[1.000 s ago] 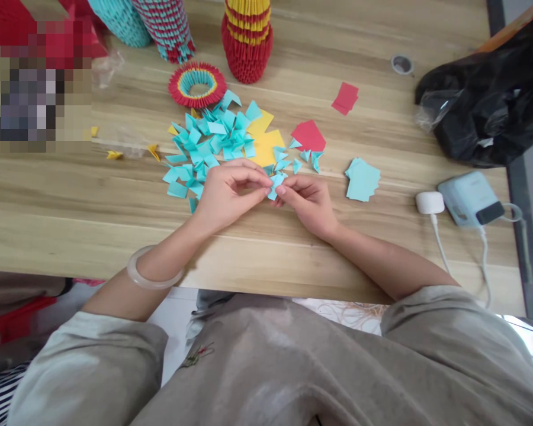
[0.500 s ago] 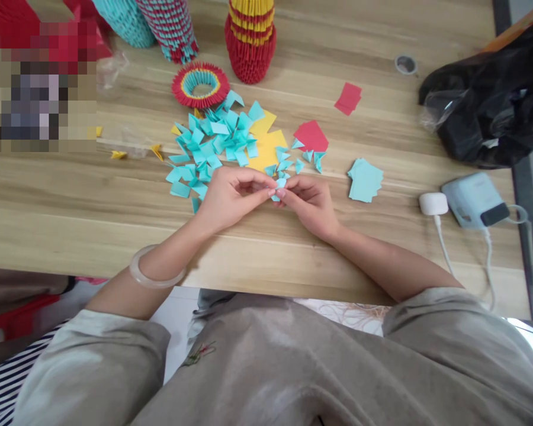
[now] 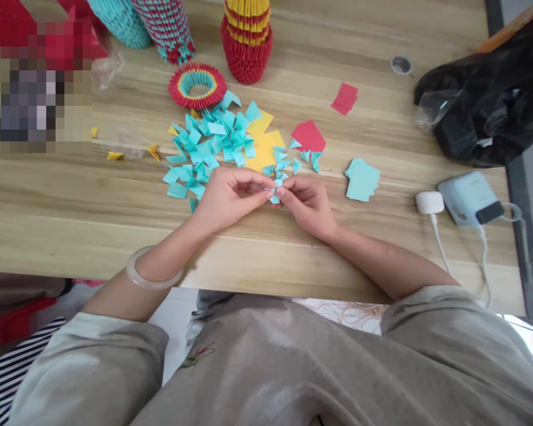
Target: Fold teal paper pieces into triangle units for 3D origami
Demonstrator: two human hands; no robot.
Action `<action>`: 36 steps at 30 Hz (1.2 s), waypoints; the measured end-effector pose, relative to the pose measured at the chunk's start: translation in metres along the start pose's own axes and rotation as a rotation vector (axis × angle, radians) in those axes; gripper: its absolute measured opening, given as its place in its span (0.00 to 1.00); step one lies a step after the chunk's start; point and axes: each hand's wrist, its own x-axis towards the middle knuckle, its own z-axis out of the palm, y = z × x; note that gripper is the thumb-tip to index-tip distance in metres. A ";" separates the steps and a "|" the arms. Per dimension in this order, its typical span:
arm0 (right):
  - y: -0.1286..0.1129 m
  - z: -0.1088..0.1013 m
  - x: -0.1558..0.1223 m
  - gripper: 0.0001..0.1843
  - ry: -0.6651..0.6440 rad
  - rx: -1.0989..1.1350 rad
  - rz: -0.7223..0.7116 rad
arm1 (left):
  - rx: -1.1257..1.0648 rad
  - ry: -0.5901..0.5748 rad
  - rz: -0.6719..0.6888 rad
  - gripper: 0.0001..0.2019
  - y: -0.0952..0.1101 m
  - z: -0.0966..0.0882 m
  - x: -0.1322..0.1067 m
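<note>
Between my fingertips is a small turquoise paper piece (image 3: 275, 192), partly folded and partly covered by the thumbs. My left hand (image 3: 231, 198) pinches it from the left, and my right hand (image 3: 307, 204) pinches it from the right. Just beyond the fingers lie several small folded turquoise triangles (image 3: 281, 164). A loose heap of folded turquoise papers (image 3: 208, 145) spreads beyond my left hand. Yellow paper sheets (image 3: 266, 145) lie at the heap's right side, with red paper sheets (image 3: 309, 137) farther right. To the right of my right hand is a stack of flat turquoise papers (image 3: 362, 180).
A red, yellow and turquoise paper ring (image 3: 175, 87) sits behind the heap, near a red-and-yellow folded-paper vase (image 3: 247, 56). At right are a black plastic bag (image 3: 484, 100), a white charger (image 3: 430, 203) and a pale blue device (image 3: 468, 195) with cables. A round hole (image 3: 401, 64) is in the table.
The turquoise piece shows more of its surface between my fingertips, its folded sides spread slightly. Both hands keep their pinch. The whole view has shifted a little.
</note>
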 end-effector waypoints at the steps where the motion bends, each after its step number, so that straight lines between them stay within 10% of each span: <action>1: 0.000 0.000 0.000 0.20 0.006 -0.003 -0.006 | 0.009 0.006 -0.001 0.04 0.001 0.000 0.000; 18: 0.002 -0.002 -0.006 0.07 0.100 -0.122 -0.282 | -0.024 0.006 -0.095 0.04 0.000 0.003 -0.001; 36: -0.003 -0.007 0.007 0.13 0.007 0.076 -0.005 | 0.076 0.028 0.042 0.03 0.002 0.004 -0.001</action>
